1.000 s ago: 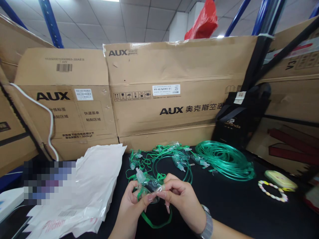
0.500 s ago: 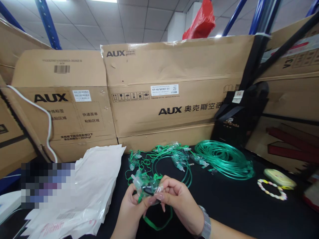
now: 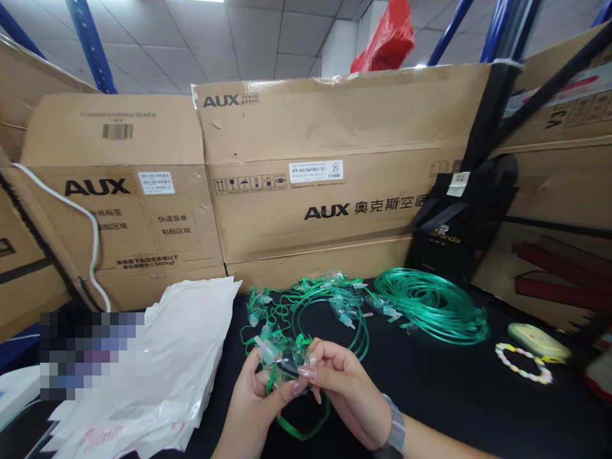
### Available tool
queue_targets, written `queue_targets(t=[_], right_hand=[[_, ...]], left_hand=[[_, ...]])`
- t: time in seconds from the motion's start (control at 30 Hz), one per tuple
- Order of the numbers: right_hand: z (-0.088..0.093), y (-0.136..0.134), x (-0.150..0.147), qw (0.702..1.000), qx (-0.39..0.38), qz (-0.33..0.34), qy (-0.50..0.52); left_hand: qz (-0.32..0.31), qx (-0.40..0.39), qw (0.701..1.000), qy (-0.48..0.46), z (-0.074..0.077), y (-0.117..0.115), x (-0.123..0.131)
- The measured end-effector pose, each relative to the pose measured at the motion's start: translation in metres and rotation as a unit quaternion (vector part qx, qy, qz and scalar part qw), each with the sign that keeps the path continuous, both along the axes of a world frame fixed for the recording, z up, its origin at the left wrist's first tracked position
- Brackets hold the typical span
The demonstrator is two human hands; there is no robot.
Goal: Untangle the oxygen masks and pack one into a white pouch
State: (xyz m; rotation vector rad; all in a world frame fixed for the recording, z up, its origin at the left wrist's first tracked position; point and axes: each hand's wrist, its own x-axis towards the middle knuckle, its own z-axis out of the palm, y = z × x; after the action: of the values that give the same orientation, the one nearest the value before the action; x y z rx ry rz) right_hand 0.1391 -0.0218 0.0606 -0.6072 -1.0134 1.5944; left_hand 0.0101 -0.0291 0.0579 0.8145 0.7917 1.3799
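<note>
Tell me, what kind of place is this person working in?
Probably a warehouse or packing room. Large AUX cardboard cartons stand behind a black table, blue rack posts rise above, and a pile of white plastic bags lies beside both hands, which hold a clear mask with green strap.

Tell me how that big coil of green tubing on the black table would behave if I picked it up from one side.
The coil of green tubing looks thin and soft, so it would probably sag and droop. Its loose loops lie unbound, so they would likely spill apart or tangle. It seems light and unlikely to break.
</note>
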Motion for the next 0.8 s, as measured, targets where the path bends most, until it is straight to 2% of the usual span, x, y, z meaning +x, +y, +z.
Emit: queue_targets(t=[0.3, 0.57, 0.8], right_hand=[[-0.002, 0.004, -0.001, 0.999, -0.032, 0.030, 0.019], [0.000, 0.005, 0.002, 0.999, -0.037, 0.005, 0.019], [-0.006, 0.006, -0.001, 0.994, -0.079, 0.054, 0.050]], left_hand=[[-0.014, 0.029, 0.999, 0.027, -0.002, 0.002, -0.005], [-0.030, 0.029, 0.999, 0.022, -0.005, 0.001, -0.002], [0.052, 0.093, 0.991, 0.082, -0.014, 0.006, -0.005]])
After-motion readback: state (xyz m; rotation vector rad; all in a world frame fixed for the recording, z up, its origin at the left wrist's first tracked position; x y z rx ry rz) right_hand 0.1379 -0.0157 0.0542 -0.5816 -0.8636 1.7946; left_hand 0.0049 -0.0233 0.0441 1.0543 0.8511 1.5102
